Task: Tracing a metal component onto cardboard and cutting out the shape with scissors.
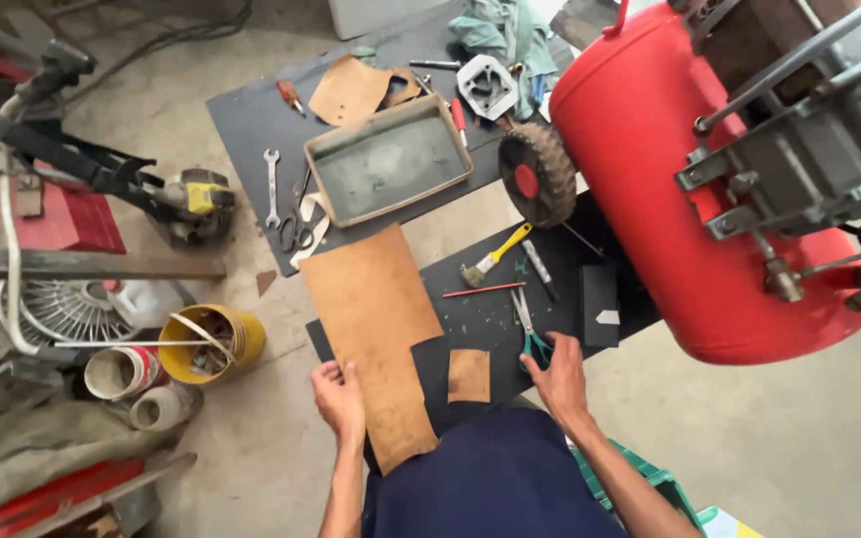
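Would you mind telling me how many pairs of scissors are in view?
2: green-handled scissors under the right hand on the dark mat; black-handled scissors beside the wrench. Clutter may hide others.

Red tank [670,179] crowds the right; bare mat [495,319] ahead lies open

No pkgs, signs, screens; no labels visible.
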